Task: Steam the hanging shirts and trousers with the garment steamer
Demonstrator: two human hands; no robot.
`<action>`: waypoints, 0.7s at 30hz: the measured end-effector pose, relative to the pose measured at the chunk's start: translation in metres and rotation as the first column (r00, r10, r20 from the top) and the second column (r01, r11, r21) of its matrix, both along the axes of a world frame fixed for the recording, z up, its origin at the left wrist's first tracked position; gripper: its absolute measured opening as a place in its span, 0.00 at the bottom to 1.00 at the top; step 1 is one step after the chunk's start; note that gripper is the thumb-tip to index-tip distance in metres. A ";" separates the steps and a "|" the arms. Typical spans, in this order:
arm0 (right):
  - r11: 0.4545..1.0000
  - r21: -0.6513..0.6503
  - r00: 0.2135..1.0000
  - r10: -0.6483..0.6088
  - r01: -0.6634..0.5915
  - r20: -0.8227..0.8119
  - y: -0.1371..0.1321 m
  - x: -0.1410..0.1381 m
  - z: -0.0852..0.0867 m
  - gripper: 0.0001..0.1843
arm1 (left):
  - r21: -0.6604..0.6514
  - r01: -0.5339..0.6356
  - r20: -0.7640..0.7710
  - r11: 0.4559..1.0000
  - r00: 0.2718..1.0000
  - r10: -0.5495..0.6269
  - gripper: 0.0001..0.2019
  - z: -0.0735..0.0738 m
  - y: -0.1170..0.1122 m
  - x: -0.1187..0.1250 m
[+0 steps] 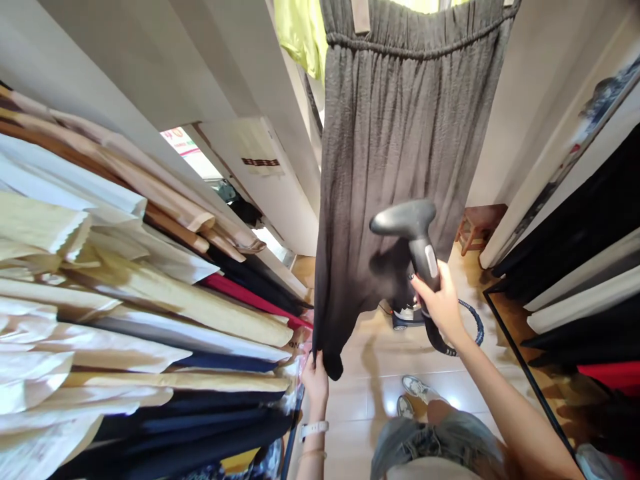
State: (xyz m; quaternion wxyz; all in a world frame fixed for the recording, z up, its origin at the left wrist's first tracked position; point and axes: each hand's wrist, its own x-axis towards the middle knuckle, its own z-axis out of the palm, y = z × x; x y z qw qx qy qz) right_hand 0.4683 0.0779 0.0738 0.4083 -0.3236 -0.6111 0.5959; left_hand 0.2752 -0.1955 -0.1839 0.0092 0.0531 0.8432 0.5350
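Right hand (440, 308) clenches a garment steamer (407, 223), head close to the hanging grey dress (395, 147) — left hand (315, 383) pinches its hem.

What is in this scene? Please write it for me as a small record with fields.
Left hand: pinches the hem of a grey gathered garment, which hangs
Right hand: grips a garment steamer in front of the cloth
Hose: runs down to the steamer base on the floor
Rest: folded clothes on hangers at left, dark clothes at right, wooden stool
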 end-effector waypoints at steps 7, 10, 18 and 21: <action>0.997 0.011 0.979 0.080 -0.080 -0.188 -0.002 -0.050 0.056 0.30 | 0.006 -0.042 0.068 0.999 0.997 0.041 0.31 -0.008 -0.040 0.025; 0.990 0.008 0.972 0.137 -0.139 -0.190 -0.012 -0.066 0.054 0.30 | 0.020 -0.057 0.106 0.998 0.993 0.054 0.34 -0.011 -0.054 0.040; 0.960 -0.087 0.955 0.250 -0.266 -0.162 -0.037 -0.094 0.012 0.30 | 0.002 -0.019 0.225 1.000 0.974 0.018 0.34 0.004 -0.074 0.090; 0.952 -0.093 0.950 0.277 -0.291 -0.144 -0.042 -0.097 0.002 0.31 | 0.025 0.017 0.254 1.000 0.967 -0.023 0.31 0.013 -0.068 0.106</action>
